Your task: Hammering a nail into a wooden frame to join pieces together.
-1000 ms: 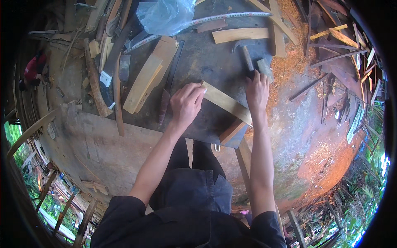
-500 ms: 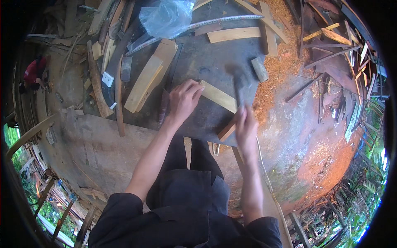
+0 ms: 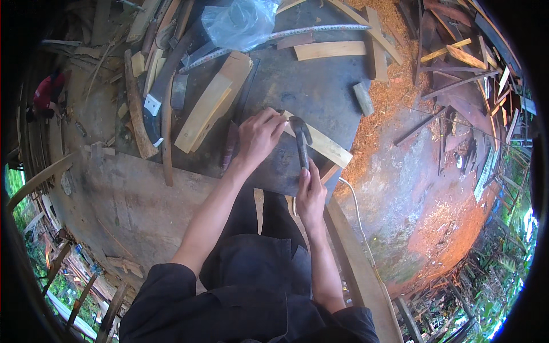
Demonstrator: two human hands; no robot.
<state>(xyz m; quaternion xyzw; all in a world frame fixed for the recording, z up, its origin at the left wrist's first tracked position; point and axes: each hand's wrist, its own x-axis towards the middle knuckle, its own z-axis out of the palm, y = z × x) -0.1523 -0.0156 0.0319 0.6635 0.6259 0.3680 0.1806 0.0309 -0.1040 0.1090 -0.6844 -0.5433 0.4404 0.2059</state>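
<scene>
My left hand [image 3: 260, 137] is closed at the upper-left end of a pale board [image 3: 329, 150], thumb and fingertips pinched; whatever they hold is too small to make out. In my right hand [image 3: 310, 197] is the handle of a claw hammer [image 3: 302, 143], its head lying over that same board end, close beside my left fingertips. Under the board's lower-right end is a reddish wood block [image 3: 329, 171]. This work sits on a dark panel [image 3: 274, 166].
Boards [image 3: 209, 108] and a branch [image 3: 137, 114] lie to the left. A blue plastic bag [image 3: 237, 23], tape measure [image 3: 317, 28] and short block [image 3: 363, 97] are farther back. Sawdust [image 3: 383, 114], scrap wood [image 3: 457, 86] and a cord [image 3: 357, 211] are at the right.
My right hand picked the hammer up from the back right and brought it down and leftward to the board end by my left fingertips. My left hand stayed at that end.
</scene>
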